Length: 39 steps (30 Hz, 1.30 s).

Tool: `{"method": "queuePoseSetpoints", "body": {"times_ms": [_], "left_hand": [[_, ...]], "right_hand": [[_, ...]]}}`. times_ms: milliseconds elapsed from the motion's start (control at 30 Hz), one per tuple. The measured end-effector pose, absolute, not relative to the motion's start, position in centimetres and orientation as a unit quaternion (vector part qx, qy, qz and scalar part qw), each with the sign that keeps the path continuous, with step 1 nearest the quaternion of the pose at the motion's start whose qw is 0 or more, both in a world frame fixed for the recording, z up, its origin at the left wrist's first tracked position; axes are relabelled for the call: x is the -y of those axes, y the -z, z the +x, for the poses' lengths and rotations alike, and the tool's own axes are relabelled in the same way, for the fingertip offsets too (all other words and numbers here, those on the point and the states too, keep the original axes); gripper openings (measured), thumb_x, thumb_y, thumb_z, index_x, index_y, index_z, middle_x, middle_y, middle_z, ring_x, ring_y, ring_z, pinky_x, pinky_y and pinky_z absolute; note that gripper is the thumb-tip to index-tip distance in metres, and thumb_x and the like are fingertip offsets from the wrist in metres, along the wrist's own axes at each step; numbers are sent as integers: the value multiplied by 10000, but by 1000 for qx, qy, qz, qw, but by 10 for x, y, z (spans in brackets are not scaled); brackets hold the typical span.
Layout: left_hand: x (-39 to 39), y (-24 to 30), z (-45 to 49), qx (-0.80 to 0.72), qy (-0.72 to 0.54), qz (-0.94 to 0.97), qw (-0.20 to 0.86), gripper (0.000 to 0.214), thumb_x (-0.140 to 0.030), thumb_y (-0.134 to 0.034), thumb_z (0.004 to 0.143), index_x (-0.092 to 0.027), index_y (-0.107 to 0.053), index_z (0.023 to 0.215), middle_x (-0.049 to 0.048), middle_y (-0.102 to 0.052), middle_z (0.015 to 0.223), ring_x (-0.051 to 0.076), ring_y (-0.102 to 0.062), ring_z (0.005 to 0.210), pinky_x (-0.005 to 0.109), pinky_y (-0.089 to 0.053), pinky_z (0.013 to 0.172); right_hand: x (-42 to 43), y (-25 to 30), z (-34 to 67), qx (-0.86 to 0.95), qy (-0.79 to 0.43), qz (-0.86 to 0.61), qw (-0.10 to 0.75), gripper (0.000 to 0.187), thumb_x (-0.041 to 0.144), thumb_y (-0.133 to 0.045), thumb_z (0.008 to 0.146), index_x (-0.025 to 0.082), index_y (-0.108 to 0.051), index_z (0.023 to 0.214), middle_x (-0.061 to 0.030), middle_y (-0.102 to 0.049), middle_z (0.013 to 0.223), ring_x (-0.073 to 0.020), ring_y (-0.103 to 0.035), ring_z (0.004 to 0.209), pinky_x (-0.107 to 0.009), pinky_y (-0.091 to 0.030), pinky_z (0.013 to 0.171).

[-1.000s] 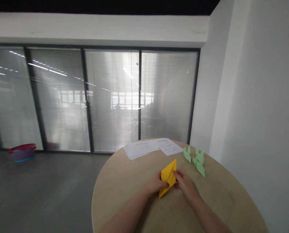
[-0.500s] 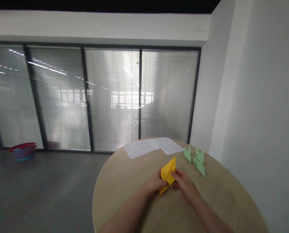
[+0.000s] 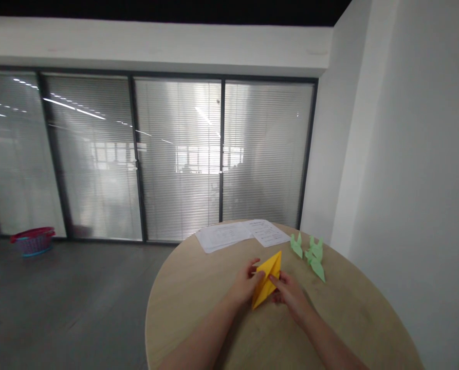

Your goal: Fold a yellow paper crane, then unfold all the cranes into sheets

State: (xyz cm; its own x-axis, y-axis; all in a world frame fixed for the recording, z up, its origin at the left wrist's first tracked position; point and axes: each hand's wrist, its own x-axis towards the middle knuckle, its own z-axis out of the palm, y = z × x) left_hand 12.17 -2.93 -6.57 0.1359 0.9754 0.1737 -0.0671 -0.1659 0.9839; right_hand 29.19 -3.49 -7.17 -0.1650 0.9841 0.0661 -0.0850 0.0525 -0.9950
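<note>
A yellow piece of folded paper, diamond-shaped with a crease down its middle, is held tilted between my two hands over the round table. My left hand grips its left side, thumb on the face and some fingers raised behind the edge. On the right side, my right hand pinches the paper with the thumb on its front, the other fingers curled behind and partly hidden. Several light green folded paper figures stand to the right, beyond my right hand.
White printed sheets lie at the table's far edge. A red and purple basket with a blue base sits on the grey floor at left. Glass panels with blinds rise behind the table, and a white wall stands at right.
My left hand has shifted up along the paper's left edge, its thumb moving from the lower part towards the middle and its fingers lifting. My right hand keeps its pinch.
</note>
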Motion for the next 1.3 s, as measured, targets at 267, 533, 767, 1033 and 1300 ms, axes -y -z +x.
{"method": "queuePoseSetpoints", "body": {"times_ms": [267, 533, 767, 1033, 1300], "left_hand": [[22, 61, 118, -456, -528, 590, 407, 209, -281, -764, 731, -170, -659, 874, 49, -668, 831, 190, -591, 729, 320, -453, 664], [19, 67, 117, -429, -541, 566, 450, 313, -347, -843, 656, -212, -613, 822, 20, -605, 735, 194, -573, 705, 335, -429, 692], [17, 67, 118, -458, -556, 541, 434, 352, -309, -852, 621, -207, -549, 766, -28, -537, 644, 135, -498, 586, 285, -344, 574], [25, 58, 119, -461, -544, 548, 437, 340, -350, -817, 673, -198, -518, 728, -45, -522, 625, 123, -496, 558, 272, -369, 545], [23, 62, 117, -473, -540, 572, 397, 256, -270, -793, 646, -204, -545, 648, -27, -509, 610, 145, -475, 608, 289, -348, 603]], "right_hand": [[36, 70, 291, 545, -535, -406, 502, 467, 576, -756, 706, 162, -660, 898, -53, -697, 789, -133, -592, 540, -230, -470, 464], [32, 79, 288, 562, -537, -408, 480, 497, 628, -720, 725, 170, -632, 898, -25, -668, 711, -128, -570, 485, -236, -449, 437], [32, 83, 289, 575, -537, -419, 454, 549, 686, -708, 686, 174, -615, 860, 14, -607, 591, -140, -567, 461, -247, -447, 454], [29, 82, 292, 583, -497, -414, 491, 483, 637, -686, 739, 174, -624, 860, -8, -637, 642, -144, -560, 469, -256, -430, 454], [26, 88, 292, 595, -490, -425, 475, 438, 612, -673, 765, 184, -627, 848, 5, -620, 601, -156, -576, 473, -259, -433, 454]]}}
